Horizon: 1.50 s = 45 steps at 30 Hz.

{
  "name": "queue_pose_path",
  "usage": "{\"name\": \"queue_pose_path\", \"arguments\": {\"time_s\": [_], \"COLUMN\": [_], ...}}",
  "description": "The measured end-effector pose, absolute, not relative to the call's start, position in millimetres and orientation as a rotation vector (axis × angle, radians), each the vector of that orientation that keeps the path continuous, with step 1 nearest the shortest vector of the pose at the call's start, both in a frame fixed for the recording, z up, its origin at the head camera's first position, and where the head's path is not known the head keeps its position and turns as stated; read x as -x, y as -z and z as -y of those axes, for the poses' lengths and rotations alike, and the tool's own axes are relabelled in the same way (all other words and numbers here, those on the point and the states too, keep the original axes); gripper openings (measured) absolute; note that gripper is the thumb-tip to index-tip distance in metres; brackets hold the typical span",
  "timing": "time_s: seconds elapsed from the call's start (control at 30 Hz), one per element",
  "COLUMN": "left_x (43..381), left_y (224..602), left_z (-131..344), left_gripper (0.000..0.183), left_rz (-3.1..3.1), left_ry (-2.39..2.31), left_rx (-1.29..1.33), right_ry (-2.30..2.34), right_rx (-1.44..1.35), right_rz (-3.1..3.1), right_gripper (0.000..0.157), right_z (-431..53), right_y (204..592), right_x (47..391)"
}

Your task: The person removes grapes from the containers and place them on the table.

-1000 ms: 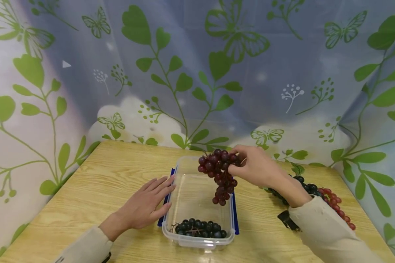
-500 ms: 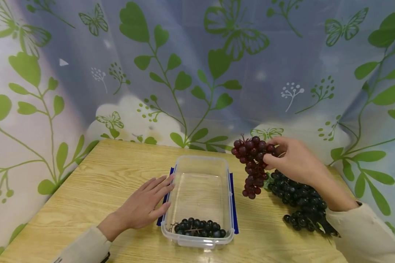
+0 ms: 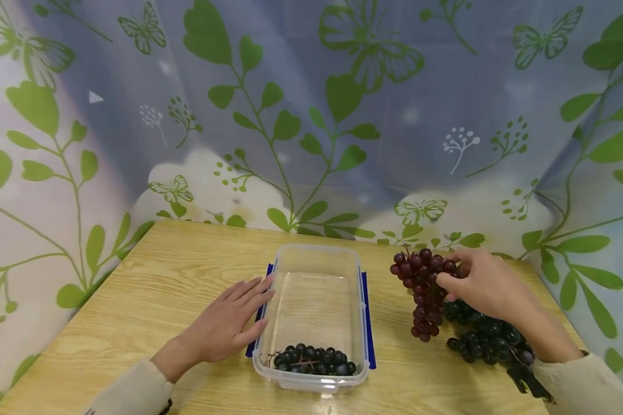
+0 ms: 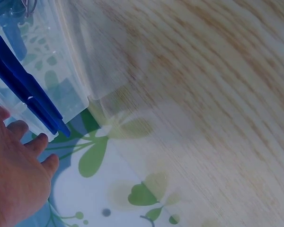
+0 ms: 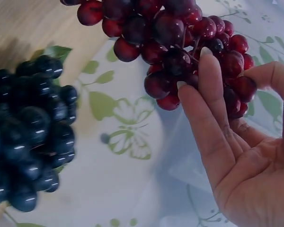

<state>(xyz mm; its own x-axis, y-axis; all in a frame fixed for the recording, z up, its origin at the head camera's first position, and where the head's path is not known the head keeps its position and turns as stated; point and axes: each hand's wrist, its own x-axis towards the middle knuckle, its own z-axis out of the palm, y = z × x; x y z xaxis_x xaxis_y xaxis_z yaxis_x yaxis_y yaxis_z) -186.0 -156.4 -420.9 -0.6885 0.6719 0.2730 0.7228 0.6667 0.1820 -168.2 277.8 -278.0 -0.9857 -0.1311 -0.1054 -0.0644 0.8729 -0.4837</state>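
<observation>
Between thumb and fingers my right hand (image 3: pixel 490 282) pinches a bunch of dark red grapes (image 3: pixel 424 294), which hangs at the right of the table in the head view. In the right wrist view the red grapes (image 5: pixel 173 52) fill the top, against the fingertips. Close by lies a bunch of black grapes (image 3: pixel 490 340), partly hidden under my right hand and wrist. My left hand (image 3: pixel 223 323) rests with straight fingers against the left side of a clear plastic box (image 3: pixel 311 380) with blue side clips. Inside the box, at its near end, sits a small bunch of black grapes (image 3: pixel 316 360).
The box and grapes stand on a light wooden table (image 3: pixel 171 271). A curtain (image 3: pixel 291 115) printed with leaves and butterflies rises behind its back edge and sides. Bare wood shows between the box and the black grapes at right.
My right hand has carried the red grapes from above the box to the right, then lowered them beside the black grapes. The left hand has stayed at the box.
</observation>
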Motion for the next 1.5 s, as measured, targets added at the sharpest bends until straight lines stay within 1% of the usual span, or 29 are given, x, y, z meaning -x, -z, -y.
{"name": "queue_pose_path", "arguments": {"time_s": [0.07,0.33,0.57,0.77,0.93,1.0,1.13,1.2,1.23,1.37,1.4,1.43,1.5], "left_x": [186,186,185,185,184,185,185,185,185,185,185,185,185], "left_y": [421,421,422,423,423,423,424,424,424,424,424,424,424], "left_z": [157,158,155,154,154,155,156,156,156,156,156,156,156], "left_gripper": [0.053,0.053,0.052,0.051,0.052,0.051,0.051,0.052,0.052,0.052,0.052,0.051,0.051], "left_rz": [2.693,2.703,2.703,2.704,2.693,2.695,2.702,2.703,2.705,2.705,2.704,2.704,2.703], "left_ry": [0.417,0.412,0.429,0.428,0.440,0.441,0.437,0.433,0.433,0.438,0.440,0.440,0.441], "left_rx": [1.141,1.128,1.138,1.142,1.134,1.124,1.115,1.116,1.115,1.119,1.119,1.120,1.119], "right_ry": [0.727,0.785,0.863,0.947,0.914,0.865,0.737,0.695,0.680,0.621,0.605,0.593,0.576], "right_rx": [0.126,0.107,0.063,0.034,0.038,0.041,0.029,0.022,0.018,-0.001,-0.008,-0.014,-0.015], "right_rz": [-2.906,-2.810,-2.808,-2.765,-2.792,-2.824,-2.882,-2.915,-2.932,-3.009,-3.022,-3.033,-3.047], "right_gripper": [0.067,0.069,0.065,0.070,0.071,0.069,0.072,0.069,0.066,0.044,0.041,0.039,0.041], "right_z": [-283,-294,-295,-294,-286,-282,-277,-275,-274,-269,-268,-267,-266], "right_y": [282,305,330,353,361,364,368,371,372,379,381,382,384], "right_x": [167,165,180,193,197,199,203,204,205,206,206,206,206]}}
